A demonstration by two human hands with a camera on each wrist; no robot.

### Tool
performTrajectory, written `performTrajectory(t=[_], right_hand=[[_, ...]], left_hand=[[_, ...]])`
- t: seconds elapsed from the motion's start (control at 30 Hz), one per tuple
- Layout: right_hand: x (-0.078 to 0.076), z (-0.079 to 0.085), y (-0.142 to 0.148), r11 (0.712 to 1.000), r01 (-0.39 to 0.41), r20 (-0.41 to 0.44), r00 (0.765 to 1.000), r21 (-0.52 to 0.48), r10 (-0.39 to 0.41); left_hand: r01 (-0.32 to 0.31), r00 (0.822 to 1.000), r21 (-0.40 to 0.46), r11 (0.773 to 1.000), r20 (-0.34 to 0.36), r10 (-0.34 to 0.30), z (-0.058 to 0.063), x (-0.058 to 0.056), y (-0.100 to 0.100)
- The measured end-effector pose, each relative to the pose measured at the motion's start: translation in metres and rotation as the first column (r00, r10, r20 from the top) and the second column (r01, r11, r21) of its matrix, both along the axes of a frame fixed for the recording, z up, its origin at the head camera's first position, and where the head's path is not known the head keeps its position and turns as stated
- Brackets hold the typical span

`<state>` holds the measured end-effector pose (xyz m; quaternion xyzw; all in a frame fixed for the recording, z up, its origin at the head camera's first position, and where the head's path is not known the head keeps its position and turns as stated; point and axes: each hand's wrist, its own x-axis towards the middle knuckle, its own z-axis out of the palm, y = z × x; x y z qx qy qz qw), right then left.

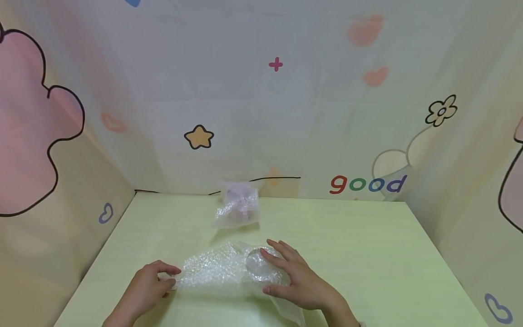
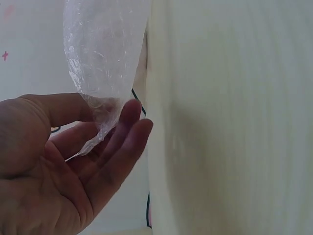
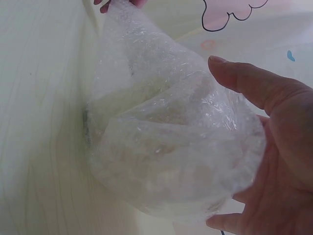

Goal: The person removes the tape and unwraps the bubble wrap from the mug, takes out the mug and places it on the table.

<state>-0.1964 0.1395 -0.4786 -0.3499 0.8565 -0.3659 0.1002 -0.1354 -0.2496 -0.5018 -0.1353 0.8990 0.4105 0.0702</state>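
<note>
A sheet of clear bubble wrap (image 1: 212, 271) stretches between the two hands over the table. My left hand (image 1: 143, 287) pinches its left end between thumb and fingers; in the left wrist view the film (image 2: 105, 54) narrows into that grip. My right hand (image 1: 301, 282) is spread with fingers apart at the right end of the wrap, around a rounded bulge. Close up in the right wrist view, the bubble wrap (image 3: 171, 161) forms a bulky, folded bundle beside the open palm. What lies inside is hidden by the layers.
Farther back on the pale green table (image 1: 347, 245) stands another bubble-wrapped bundle (image 1: 240, 206), faintly pinkish inside. Printed cloth walls (image 1: 229, 91) close off the table's back and both sides. A loose flap of wrap hangs towards the front, below the right hand.
</note>
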Motion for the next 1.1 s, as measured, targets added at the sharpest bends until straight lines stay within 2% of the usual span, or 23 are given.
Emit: performTrajectory(t=[0.4,0.63,0.87,1.1], right_hand=[[0.001,-0.002,0.001,1.0,-0.005,0.003,1.0,-0.004,0.005],[0.003,-0.003,0.001,1.0,-0.007,0.015,1.0,0.001,0.007],[0.001,-0.001,0.0,1.0,-0.003,0.009,1.0,0.002,0.003],[0.0,-0.001,0.0,1.0,-0.004,0.025,1.0,-0.01,0.005]], left_hand=[[0.08,0.997,-0.142,0.987,0.018,-0.079,-0.009,-0.003,-0.007],[0.106,0.994,-0.184,0.977,0.032,-0.102,-0.015,-0.006,-0.007],[0.141,0.989,-0.262,0.955,-0.005,-0.147,-0.014,-0.015,-0.003],[0.18,0.983,-0.335,0.925,0.077,-0.164,-0.006,-0.023,-0.003]])
